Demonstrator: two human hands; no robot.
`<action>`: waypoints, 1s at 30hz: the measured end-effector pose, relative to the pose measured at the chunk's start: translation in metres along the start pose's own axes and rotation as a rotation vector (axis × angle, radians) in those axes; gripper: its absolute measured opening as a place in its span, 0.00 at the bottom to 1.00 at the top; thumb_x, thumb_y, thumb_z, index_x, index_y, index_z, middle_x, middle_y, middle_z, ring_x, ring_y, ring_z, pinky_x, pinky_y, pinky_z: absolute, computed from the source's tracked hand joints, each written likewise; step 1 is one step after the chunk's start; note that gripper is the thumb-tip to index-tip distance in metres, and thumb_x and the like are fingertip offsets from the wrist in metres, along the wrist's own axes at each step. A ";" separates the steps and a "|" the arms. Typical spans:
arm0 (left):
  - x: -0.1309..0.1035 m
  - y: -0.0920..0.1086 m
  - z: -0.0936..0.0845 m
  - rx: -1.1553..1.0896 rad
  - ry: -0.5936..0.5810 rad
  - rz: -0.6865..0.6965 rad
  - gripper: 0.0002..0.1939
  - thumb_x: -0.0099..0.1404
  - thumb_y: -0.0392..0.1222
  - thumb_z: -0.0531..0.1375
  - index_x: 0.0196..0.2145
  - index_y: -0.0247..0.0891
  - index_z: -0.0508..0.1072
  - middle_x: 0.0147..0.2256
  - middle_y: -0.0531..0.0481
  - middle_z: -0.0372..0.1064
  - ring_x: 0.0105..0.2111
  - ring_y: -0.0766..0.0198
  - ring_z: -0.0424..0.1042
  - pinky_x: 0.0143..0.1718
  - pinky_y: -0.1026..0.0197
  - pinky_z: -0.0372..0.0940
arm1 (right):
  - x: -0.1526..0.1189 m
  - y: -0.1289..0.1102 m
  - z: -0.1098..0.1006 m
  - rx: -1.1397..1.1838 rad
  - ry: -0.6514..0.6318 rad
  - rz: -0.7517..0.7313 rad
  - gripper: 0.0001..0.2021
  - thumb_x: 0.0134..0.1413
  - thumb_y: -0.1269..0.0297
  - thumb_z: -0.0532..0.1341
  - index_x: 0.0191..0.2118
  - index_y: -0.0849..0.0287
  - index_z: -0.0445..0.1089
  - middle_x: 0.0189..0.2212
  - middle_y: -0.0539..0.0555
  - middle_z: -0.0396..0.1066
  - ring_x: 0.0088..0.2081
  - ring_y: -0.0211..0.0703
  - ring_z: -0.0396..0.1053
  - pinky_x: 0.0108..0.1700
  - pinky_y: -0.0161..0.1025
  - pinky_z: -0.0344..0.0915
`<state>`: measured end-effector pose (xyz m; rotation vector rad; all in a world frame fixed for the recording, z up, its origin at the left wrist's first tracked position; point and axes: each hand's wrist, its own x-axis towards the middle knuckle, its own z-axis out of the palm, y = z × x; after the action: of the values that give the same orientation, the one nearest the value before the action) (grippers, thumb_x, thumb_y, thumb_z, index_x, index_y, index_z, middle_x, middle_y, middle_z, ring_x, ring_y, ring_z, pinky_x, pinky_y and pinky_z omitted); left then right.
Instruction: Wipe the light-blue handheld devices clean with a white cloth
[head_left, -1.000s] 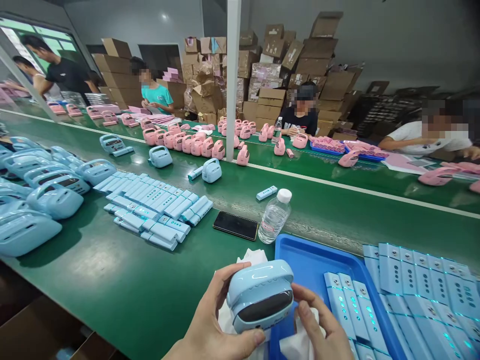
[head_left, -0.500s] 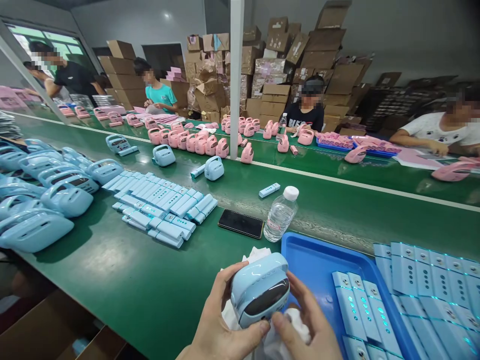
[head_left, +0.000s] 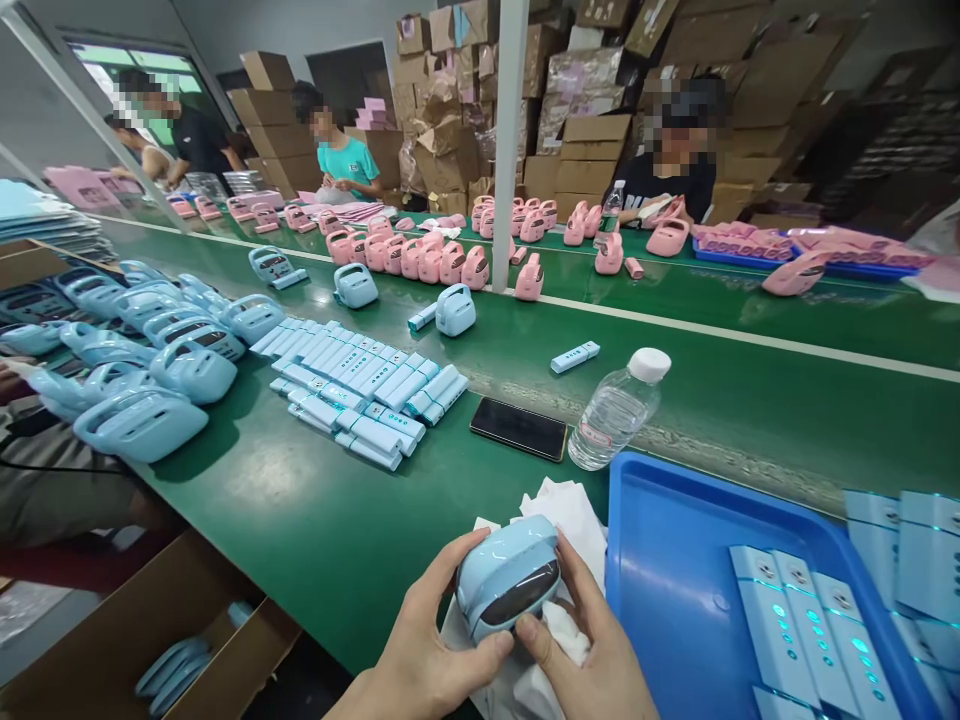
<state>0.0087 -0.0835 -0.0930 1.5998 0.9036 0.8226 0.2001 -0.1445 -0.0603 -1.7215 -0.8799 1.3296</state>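
The left hand [head_left: 431, 650] and right hand [head_left: 600, 655] were both clamped on a light-blue case [head_left: 504, 560], with a bunched white wipe [head_left: 566, 632] tucked in the right. The case was glossy and rounded, with a thick handle across its top and a dark, shiny panel [head_left: 519, 594] on its front. It was held near the tabletop's [head_left: 352, 560] close edge, left of the blue tray [head_left: 667, 600] — panel toward the wearer, long axis crosswise and tilted, right end higher in view. Beyond lay a black phone [head_left: 517, 430] beside a clear bottle [head_left: 616, 412]; slim blue bars [head_left: 367, 375] were spread farther left.
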 end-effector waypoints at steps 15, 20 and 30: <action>0.003 -0.007 -0.001 0.036 0.054 0.109 0.38 0.62 0.41 0.67 0.67 0.51 0.62 0.63 0.50 0.67 0.59 0.51 0.71 0.62 0.56 0.67 | -0.006 -0.008 0.012 -0.018 0.163 0.073 0.42 0.50 0.43 0.65 0.71 0.38 0.57 0.68 0.34 0.55 0.71 0.34 0.55 0.68 0.29 0.64; 0.006 -0.003 -0.005 0.049 0.002 0.059 0.37 0.63 0.42 0.66 0.67 0.52 0.60 0.63 0.50 0.66 0.60 0.52 0.71 0.62 0.56 0.67 | -0.004 -0.014 0.011 -0.001 0.122 0.111 0.42 0.48 0.43 0.66 0.70 0.33 0.56 0.68 0.34 0.56 0.71 0.39 0.56 0.69 0.38 0.64; 0.007 0.008 -0.003 -0.014 -0.039 0.014 0.38 0.65 0.44 0.67 0.68 0.56 0.55 0.65 0.54 0.61 0.62 0.55 0.67 0.63 0.60 0.64 | -0.003 -0.014 0.008 -0.029 0.102 0.110 0.43 0.50 0.40 0.65 0.72 0.30 0.52 0.68 0.34 0.55 0.71 0.42 0.56 0.70 0.43 0.63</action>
<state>0.0111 -0.0770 -0.0842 1.6061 0.8583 0.8027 0.1903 -0.1398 -0.0482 -1.8666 -0.7597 1.2928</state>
